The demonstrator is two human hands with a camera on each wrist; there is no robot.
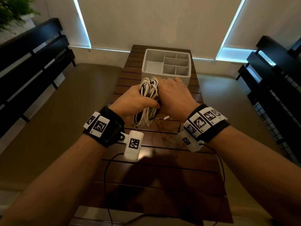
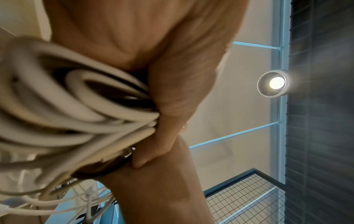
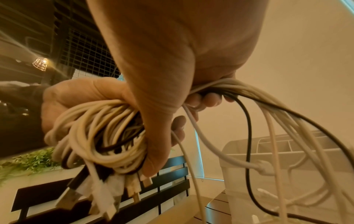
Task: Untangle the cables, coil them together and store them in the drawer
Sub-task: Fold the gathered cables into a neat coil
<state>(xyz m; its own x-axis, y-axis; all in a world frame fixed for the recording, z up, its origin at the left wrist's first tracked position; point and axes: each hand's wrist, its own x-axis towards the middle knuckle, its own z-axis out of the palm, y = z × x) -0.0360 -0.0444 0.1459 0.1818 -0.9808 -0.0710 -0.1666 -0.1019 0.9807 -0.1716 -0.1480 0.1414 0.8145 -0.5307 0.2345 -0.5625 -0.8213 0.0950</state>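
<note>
A bundle of white and black cables [image 1: 149,88] is coiled into loops and held above the wooden slat table [image 1: 162,168]. My left hand [image 1: 138,101] grips the coil from the left, thumb across its middle. My right hand [image 1: 175,95] grips the same coil from the right, fingers curled round it. In the right wrist view the coil [image 3: 99,133] is squeezed between both hands, with several plug ends [image 3: 107,189] hanging below and loose strands [image 3: 249,136] trailing right. The left wrist view shows blurred loops [image 2: 76,113] against my palm. A white compartmented organiser box [image 1: 144,62] stands just behind the hands.
Black slatted benches stand at the left [image 1: 32,54] and right [image 1: 276,70]. A green plant [image 1: 11,10] is at the far left. Thin black wrist-camera wires [image 1: 105,173] loop over the near half of the table. Loose cable ends [image 1: 166,118] dangle under the coil.
</note>
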